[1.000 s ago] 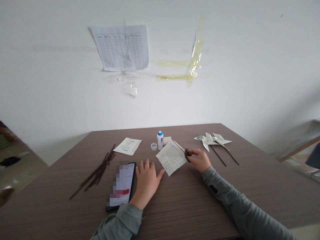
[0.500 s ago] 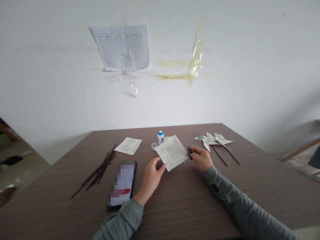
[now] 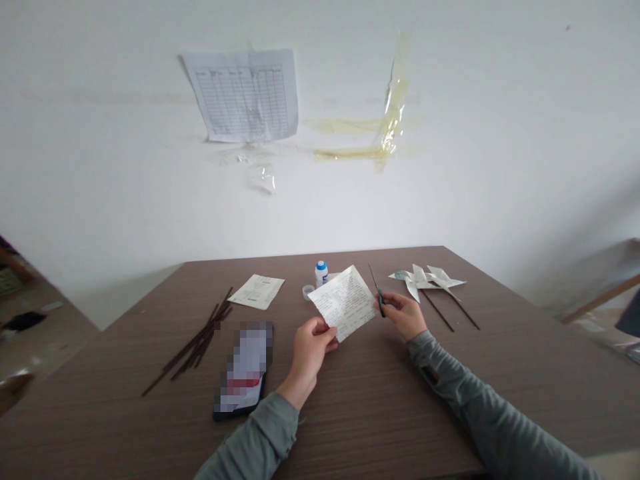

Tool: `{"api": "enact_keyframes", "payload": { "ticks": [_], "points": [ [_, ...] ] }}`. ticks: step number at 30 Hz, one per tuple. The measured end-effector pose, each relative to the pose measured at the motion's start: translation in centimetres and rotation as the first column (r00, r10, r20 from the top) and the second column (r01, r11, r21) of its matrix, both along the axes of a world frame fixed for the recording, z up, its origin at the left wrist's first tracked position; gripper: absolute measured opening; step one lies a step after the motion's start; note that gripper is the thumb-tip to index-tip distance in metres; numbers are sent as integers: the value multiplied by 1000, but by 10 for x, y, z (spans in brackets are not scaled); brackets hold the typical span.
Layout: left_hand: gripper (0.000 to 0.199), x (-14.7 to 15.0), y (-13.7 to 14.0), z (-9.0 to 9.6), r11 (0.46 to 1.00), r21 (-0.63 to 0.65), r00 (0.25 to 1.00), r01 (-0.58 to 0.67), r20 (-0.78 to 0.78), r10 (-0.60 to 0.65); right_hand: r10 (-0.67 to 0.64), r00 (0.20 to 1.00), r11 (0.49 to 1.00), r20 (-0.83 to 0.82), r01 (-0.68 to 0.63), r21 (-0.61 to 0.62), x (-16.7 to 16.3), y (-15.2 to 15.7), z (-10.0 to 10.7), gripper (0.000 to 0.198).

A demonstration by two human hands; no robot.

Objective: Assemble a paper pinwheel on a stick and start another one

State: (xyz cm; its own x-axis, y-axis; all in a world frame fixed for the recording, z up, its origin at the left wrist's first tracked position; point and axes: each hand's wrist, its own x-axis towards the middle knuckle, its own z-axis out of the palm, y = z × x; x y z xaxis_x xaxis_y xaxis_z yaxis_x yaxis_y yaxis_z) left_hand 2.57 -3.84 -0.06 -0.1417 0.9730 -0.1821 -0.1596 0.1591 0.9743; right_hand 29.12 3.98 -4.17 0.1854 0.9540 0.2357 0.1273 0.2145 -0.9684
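Observation:
A printed square of paper (image 3: 345, 303) is tilted above the table, its lower left edge pinched by my left hand (image 3: 311, 350). My right hand (image 3: 404, 315) grips a pair of scissors (image 3: 381, 303) by the dark handles, blades pointing up and away, beside the paper's right corner. Whether the right fingertips also touch that corner is hard to tell. Behind the paper stand a white glue bottle (image 3: 321, 272) with a blue cap and a small clear cup (image 3: 309, 292). Paper pinwheels (image 3: 420, 280) on dark sticks lie beyond my right hand.
Several dark sticks (image 3: 200, 340) lie crossed at the left of the brown table (image 3: 380, 413). Near them are a phone (image 3: 245, 370) and a stack of printed paper (image 3: 257, 292). Behind the table rises a white wall (image 3: 320, 213) with a taped sheet (image 3: 245, 97).
My left hand has shifted slightly right and its grip on the paper has changed. The paper has turned a little, and the scissors have tilted more upright in my right hand.

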Motion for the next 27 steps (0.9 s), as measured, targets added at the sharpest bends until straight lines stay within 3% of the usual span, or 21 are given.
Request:
{"api": "enact_keyframes", "payload": {
  "ticks": [9, 14, 16, 22, 27],
  "points": [
    [35, -8, 1, -2, 999, -44, 1000, -3, 28, 5, -56, 994, 998, 91, 58, -15, 1, -4, 2, 43],
    [33, -16, 2, -1, 998, -57, 999, -24, 29, 26, -99, 987, 994, 123, 103, -27, -2, -10, 6, 58],
    [34, -19, 3, -1, 998, -63, 999, -30, 13, 31, -71, 987, 997, 145, 75, -18, -3, -13, 6, 61],
    [28, -20, 6, -4, 998, -44, 999, -45, 21, 46, -62, 939, 998, 338, 65, 0, 0, -13, 4, 41],
    [24, -24, 7, -7, 998, -7, 996, -67, 63, 68, 51, 942, 998, 333, -32, -62, -1, -15, 2, 34]
  ]
}}
